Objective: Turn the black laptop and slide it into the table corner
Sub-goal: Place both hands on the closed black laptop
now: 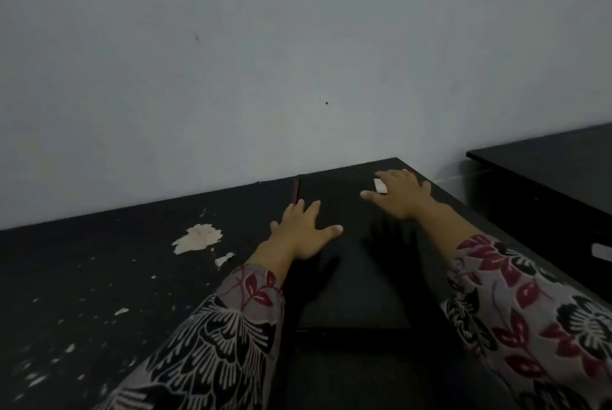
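Pressing flat on the lid, both hands rest on the closed black laptop [351, 264], which lies on the dark table [99, 293] with its far end at or very near the table's far edge along the pale wall [265, 62]. The left hand [303, 231] sits on the laptop's left side, about halfway up the lid, fingers spread and palm down, gripping nothing. The right hand [402, 192] is further forward, near the far right corner of the lid, also splayed open and flat, its fingers beside a small white sticker [380, 186] on the lid.

The laptop's long sides run away from the person toward the wall, and its right side lies close along the table's right edge, so it seems already turned and largely seated in the far right corner of the table. Whether its far end truly touches the wall cannot be told; black on black hides the seam. A thin reddish strip [295, 189] shows at the laptop's far left corner, its nature unclear.

What is left, by this reading, is little: perhaps 1 last nudge to square it, then lifting the 2 hands away. Chipped patches of pale material [198, 237] mark the tabletop left of the laptop, well clear of it. A second dark table [546, 178] stands apart on the right.
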